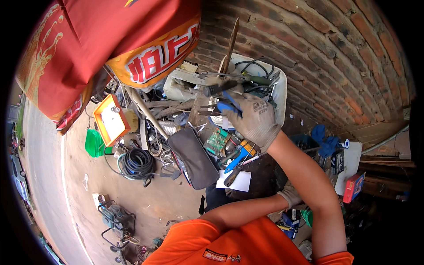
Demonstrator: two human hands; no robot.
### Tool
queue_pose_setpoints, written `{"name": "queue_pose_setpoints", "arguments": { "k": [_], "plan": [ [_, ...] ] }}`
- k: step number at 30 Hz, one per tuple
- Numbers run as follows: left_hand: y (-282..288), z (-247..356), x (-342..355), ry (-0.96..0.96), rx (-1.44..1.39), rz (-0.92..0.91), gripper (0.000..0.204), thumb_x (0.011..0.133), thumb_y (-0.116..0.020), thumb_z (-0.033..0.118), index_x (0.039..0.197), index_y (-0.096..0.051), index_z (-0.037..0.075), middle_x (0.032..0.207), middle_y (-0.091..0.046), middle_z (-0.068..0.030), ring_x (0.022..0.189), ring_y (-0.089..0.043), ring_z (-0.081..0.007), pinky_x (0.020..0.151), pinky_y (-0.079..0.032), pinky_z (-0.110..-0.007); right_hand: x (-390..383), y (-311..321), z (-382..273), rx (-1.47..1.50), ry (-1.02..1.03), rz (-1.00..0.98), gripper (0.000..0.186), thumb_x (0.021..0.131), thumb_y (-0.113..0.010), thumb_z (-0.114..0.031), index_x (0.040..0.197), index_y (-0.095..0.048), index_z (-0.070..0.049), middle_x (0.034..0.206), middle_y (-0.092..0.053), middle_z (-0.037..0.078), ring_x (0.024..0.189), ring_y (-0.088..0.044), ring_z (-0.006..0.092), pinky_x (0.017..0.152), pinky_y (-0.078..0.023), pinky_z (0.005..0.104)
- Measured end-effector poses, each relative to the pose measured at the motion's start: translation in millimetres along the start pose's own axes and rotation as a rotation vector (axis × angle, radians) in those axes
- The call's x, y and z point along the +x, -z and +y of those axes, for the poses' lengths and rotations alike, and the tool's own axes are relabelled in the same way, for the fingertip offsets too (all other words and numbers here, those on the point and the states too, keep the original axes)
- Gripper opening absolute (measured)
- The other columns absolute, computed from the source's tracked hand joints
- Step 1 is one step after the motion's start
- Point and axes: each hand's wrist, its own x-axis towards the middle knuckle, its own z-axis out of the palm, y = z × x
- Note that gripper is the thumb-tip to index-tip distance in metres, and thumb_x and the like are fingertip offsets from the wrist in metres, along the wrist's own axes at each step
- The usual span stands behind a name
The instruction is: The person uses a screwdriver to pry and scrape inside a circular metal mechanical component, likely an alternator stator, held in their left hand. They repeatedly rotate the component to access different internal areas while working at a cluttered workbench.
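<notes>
A pair of blue-handled pliers (226, 107) is gripped in the gloved right hand (258, 117), with the fingers closed around the handles. The tool's two dark prongs are directed leftward from the grip, their tips apart. Just above the grip, a black handle (220, 88) is located. Beneath and behind the grip, a white bin (281, 95) is positioned, loaded with tools and dark cable. Beyond the grip, a wooden stick (231, 46) is seen standing at a tilt.

Near the grip, on the lower side, a green circuit board (217, 140) is placed among assorted hand tools. A blue tool (237, 160) and a white sheet (242, 181) are found farther below. To the lower left of the grip, a dark grey case (193, 157) is laid.

Below and to the right of the grip, the gloved left hand (290, 195) is partly covered by the right arm; whether anything is held there cannot be told.

Well to the left of the grip, a coiled black hose (138, 163) and an orange tray (101, 128) are set down. At upper right, the area is bounded by a brick wall (331, 57).
</notes>
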Motion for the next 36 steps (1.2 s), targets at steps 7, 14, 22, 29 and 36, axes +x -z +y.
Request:
{"name": "queue_pose_setpoints", "arguments": {
  "k": [7,14,22,29,36],
  "plan": [
    [9,21,-1,-0.076,0.122,0.296,0.067,0.094,-0.059,0.044,0.148,-0.045,0.006,0.154,-0.043,-0.0196,0.144,-0.034,-0.0410,0.120,-0.023,-0.052,-4,7,12,-0.122,0.095,-0.017,0.036,0.090,-0.065,-0.029,0.115,-0.070,-0.004,0.107,-0.068,0.022,0.106,-0.066,0.0372,0.091,-0.053,0.0457],
    [28,33,-1,0.062,-0.043,-0.010,0.064,0.094,-0.060,0.043,0.145,-0.050,0.006,0.151,-0.046,-0.0199,0.141,-0.038,-0.0408,0.119,-0.027,-0.050,7,-2,6,-0.225,0.080,-0.253,0.034,0.093,-0.061,-0.028,0.116,-0.069,-0.004,0.112,-0.069,0.019,0.105,-0.067,0.0352,0.091,-0.054,0.0454],
    [-28,14,40,-0.235,0.089,0.733,0.039,0.087,-0.062,0.022,0.120,-0.065,0.002,0.127,-0.063,-0.0195,0.120,-0.057,-0.0377,0.106,-0.041,-0.049,31,-14,34,-0.232,0.316,-0.295,0.031,0.087,-0.068,-0.022,0.111,-0.071,-0.004,0.102,-0.072,0.022,0.099,-0.069,0.0404,0.087,-0.053,0.0500],
    [31,43,29,-0.299,0.423,0.689,0.021,0.085,-0.061,0.028,0.088,-0.071,0.010,0.097,-0.070,-0.0115,0.092,-0.065,-0.0338,0.080,-0.052,-0.048,57,-8,54,-0.187,0.427,-0.383,0.033,0.082,-0.066,-0.016,0.110,-0.070,0.000,0.104,-0.070,0.025,0.100,-0.066,0.0446,0.087,-0.051,0.0508],
    [34,3,45,-0.294,0.420,0.712,0.021,0.082,-0.065,0.030,0.089,-0.070,0.011,0.095,-0.069,-0.0140,0.093,-0.065,-0.0303,0.082,-0.051,-0.046,98,-2,161,0.048,0.382,-0.059,0.049,0.100,-0.058,-0.023,0.136,-0.054,0.010,0.136,-0.058,0.027,0.125,-0.057,0.0381,0.108,-0.042,0.0439]
  ]
}}
